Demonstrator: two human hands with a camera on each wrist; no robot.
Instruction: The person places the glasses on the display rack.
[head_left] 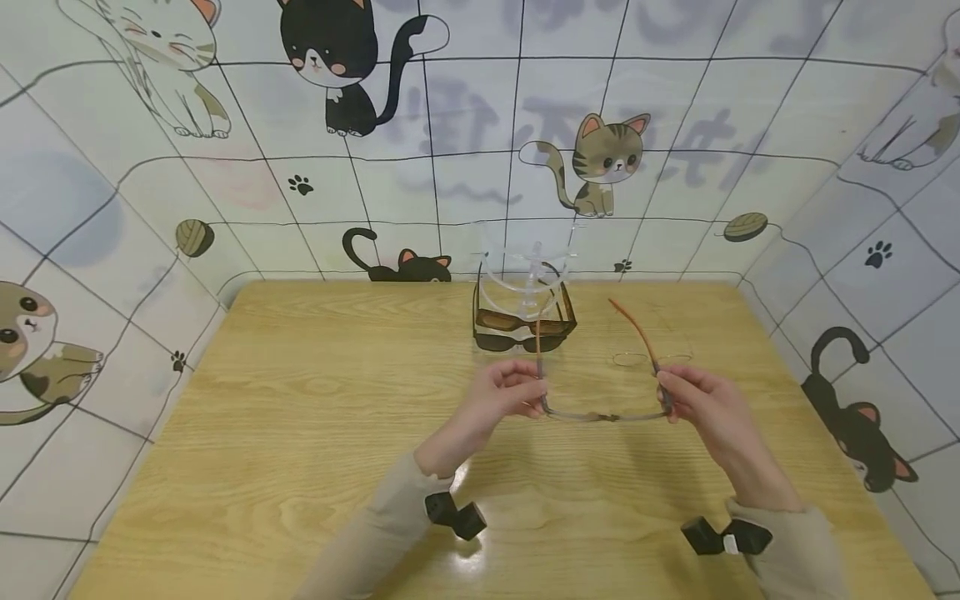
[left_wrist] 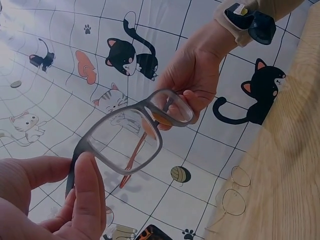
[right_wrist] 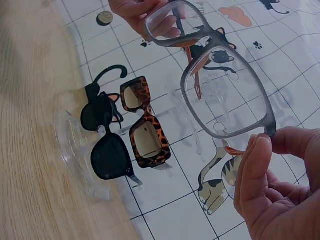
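Note:
A pair of grey-framed eyeglasses (head_left: 606,417) with orange temple tips is held up above the table, both temples unfolded and pointing away. My left hand (head_left: 504,397) pinches the left hinge end between thumb and fingers. At the opposite hinge, my right hand (head_left: 705,408) pinches the other temple. Beyond the left hand, black sunglasses (right_wrist: 107,142) and tortoiseshell sunglasses (right_wrist: 145,122) hang one above the other on a clear display stand (head_left: 534,279). Thin wire-rimmed glasses (left_wrist: 234,201) lie on the table past the right hand.
The wooden table (head_left: 315,400) reaches back to a white wall covering (head_left: 465,192) printed with cats and grid lines. Similar printed sheets stand along both sides. Small black devices (head_left: 726,537) are strapped to both wrists.

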